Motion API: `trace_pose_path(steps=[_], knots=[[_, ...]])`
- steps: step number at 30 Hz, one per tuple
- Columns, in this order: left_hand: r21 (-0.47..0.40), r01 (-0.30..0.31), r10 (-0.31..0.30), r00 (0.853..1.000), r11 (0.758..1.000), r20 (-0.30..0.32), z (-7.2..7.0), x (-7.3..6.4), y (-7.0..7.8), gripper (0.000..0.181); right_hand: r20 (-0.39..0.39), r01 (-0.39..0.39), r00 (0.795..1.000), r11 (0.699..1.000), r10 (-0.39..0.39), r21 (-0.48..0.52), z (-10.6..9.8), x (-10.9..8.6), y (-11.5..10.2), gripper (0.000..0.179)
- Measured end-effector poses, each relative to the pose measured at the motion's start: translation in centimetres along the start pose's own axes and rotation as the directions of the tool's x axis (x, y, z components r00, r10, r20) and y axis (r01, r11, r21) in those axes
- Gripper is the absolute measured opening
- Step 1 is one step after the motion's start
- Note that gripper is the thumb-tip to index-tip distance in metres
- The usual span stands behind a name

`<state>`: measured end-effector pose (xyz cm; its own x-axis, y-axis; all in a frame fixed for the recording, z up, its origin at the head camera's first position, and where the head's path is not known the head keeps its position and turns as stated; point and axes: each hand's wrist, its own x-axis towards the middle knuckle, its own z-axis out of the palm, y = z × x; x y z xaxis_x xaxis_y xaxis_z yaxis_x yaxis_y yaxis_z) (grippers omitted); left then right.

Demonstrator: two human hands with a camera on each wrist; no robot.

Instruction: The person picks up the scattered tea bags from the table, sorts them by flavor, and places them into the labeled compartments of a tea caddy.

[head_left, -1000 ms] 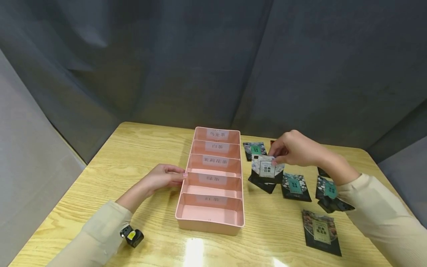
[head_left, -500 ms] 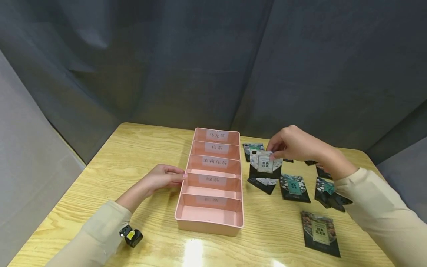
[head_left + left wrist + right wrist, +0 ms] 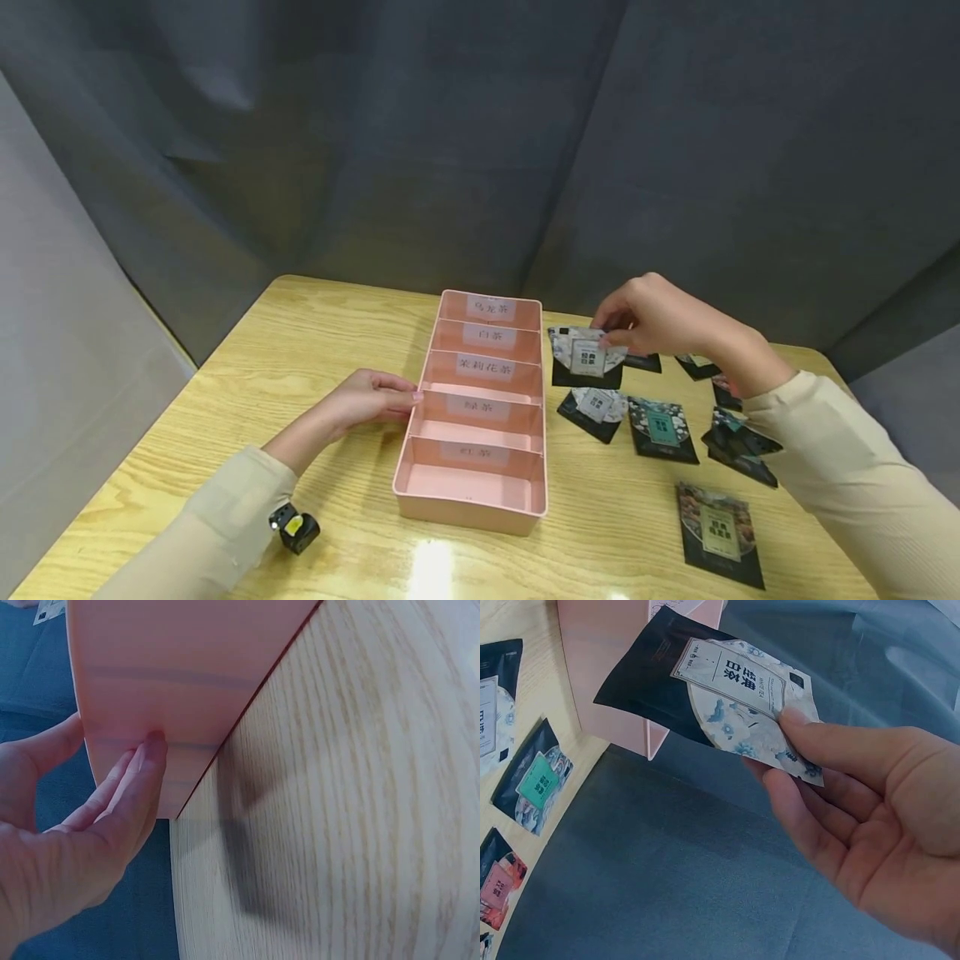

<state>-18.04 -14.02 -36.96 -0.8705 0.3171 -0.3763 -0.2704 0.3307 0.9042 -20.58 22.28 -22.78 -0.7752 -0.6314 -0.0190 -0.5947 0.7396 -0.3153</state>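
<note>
My right hand (image 3: 660,318) pinches a black-and-white tea sachet (image 3: 735,694) by its floral end, thumb on the printed face. In the head view the sachet hangs raised just right of a long pink divided box (image 3: 471,512), near its back half. A strip with Chinese writing labels each of the box's compartments. My left hand (image 3: 371,402) rests at the box's left side. In the left wrist view its fairly straight fingers (image 3: 142,776) lie against the outer wall, with the thumb at the rim.
Right of the box lie another white sachet (image 3: 592,412), a green-labelled sachet (image 3: 663,429) and a yellow-green-labelled one (image 3: 720,533). A red-labelled sachet (image 3: 499,881) shows near the table's far edge. A dark curtain (image 3: 420,150) hangs behind the wooden table (image 3: 322,333).
My right hand has carried the held sachet upward, away from me and slightly left, uncovering more of the white sachet beneath. My left hand has stayed at the box.
</note>
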Motion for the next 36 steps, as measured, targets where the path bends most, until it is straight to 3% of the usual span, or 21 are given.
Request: trace_pose_path(steps=[10,21,36], knots=[[-0.006,-0.002,0.002,1.0,1.0,0.02,0.1,0.5,-0.2,0.042,-0.015,0.004,1.0,1.0,-0.005,-0.009,-0.1,0.5,-0.1,0.013],[-0.021,0.007,-0.007,1.0,1.0,0.005,0.3,0.8,-0.1,0.041,-0.09,0.053,0.994,0.993,-0.063,-0.103,0.2,2.1,0.3,0.01],[-0.045,0.02,-0.019,1.0,0.999,0.014,0.1,1.1,-0.2,0.04,-0.087,0.031,0.995,0.994,-0.04,-0.101,0.5,4.3,0.6,0.011]])
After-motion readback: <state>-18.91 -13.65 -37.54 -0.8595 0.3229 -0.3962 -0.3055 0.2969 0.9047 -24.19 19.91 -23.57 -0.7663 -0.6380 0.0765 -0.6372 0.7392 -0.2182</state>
